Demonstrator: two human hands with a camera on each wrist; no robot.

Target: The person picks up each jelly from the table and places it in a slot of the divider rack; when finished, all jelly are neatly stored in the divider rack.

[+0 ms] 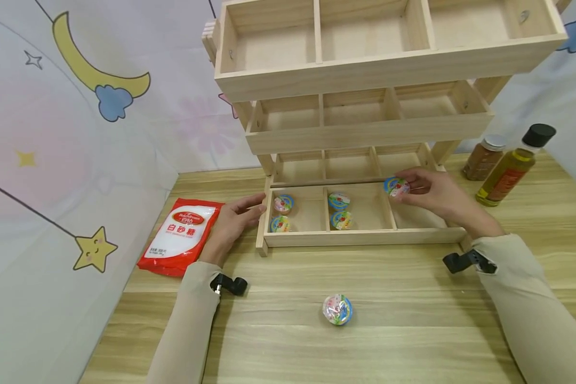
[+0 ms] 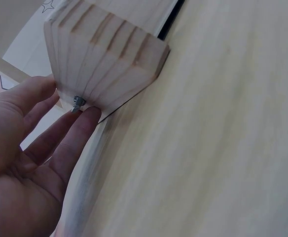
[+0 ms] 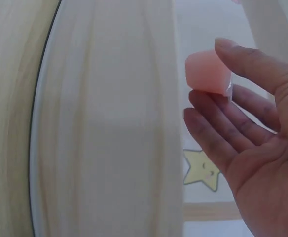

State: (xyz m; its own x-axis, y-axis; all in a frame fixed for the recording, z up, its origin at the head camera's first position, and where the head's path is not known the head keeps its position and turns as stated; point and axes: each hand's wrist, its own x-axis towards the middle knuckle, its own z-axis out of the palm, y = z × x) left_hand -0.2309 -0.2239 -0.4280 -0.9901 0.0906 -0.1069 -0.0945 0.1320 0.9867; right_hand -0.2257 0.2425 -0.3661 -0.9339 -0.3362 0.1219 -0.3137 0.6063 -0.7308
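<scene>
A small jelly cup (image 3: 208, 73) with pink contents is pinched between the thumb and fingers of my right hand (image 1: 437, 194). In the head view its printed lid (image 1: 396, 186) shows above the divider between the middle and right compartments of the bottom tray (image 1: 365, 238). Two jelly cups (image 1: 283, 204) sit in that tray's left compartment, and two more (image 1: 341, 220) in the middle one. Another jelly cup (image 1: 337, 310) lies on the table in front. With fingers extended, my left hand (image 1: 235, 221) touches the wooden end (image 2: 99, 54) of the rack, beside a small screw (image 2: 78, 102).
Above the bottom tray rise more divided wooden tiers (image 1: 369, 128) of the rack. A red and white sugar bag (image 1: 180, 234) lies left of my left hand. At the right stand a brown jar (image 1: 484, 158) and an oil bottle (image 1: 509, 170) with a black cap.
</scene>
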